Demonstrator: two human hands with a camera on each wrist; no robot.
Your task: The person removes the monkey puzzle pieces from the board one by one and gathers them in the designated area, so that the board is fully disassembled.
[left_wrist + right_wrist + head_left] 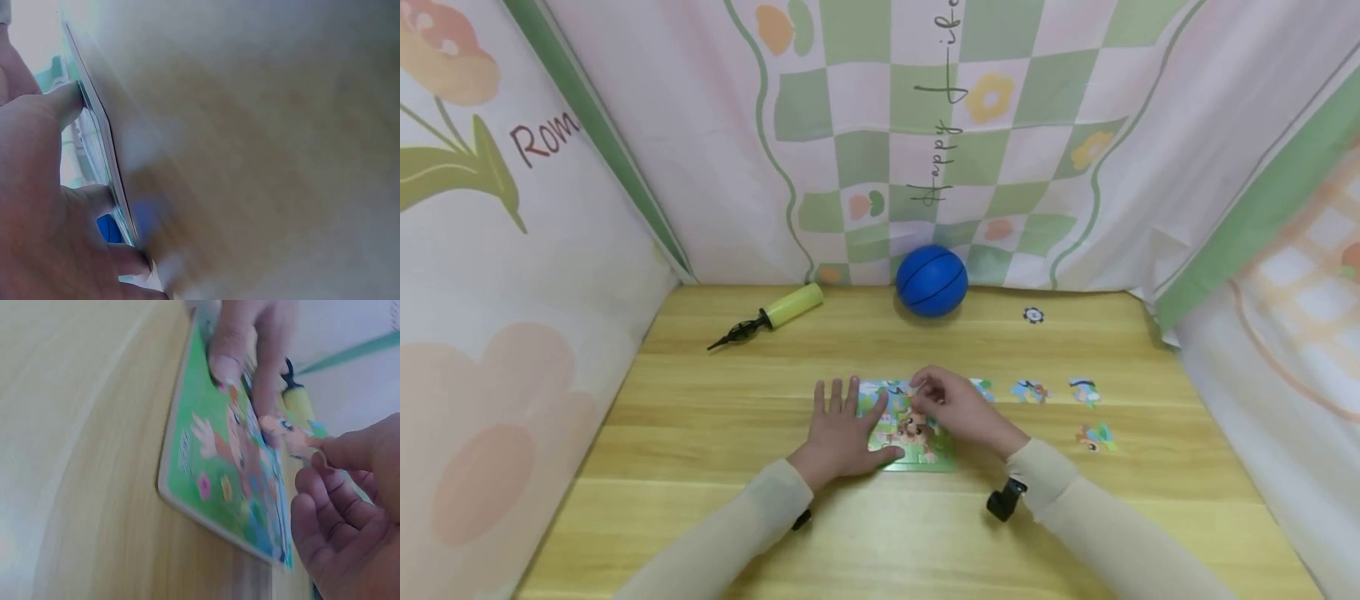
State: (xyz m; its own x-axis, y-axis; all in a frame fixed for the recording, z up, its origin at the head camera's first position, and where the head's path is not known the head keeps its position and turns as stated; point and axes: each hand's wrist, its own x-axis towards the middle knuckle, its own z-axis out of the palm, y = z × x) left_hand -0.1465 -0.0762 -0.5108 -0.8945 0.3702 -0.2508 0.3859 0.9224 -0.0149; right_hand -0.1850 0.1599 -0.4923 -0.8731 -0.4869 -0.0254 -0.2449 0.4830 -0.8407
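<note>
A jigsaw puzzle with a cartoon animal and a green border lies flat on the wooden table. My left hand is spread along its left side, with the thumb and index finger resting on the board. Over the upper right of the puzzle, my right hand pinches a puzzle piece between thumb and fingers. In the right wrist view that piece is held raised above the board, with part of it covered by the fingertips. Blur and angle hide the puzzle's picture in the left wrist view.
Several loose pieces lie right of the puzzle, one partly behind my right hand. Farther back are a yellow-green hand pump, a blue ball and a small black-and-white disc. Patterned curtains enclose the table.
</note>
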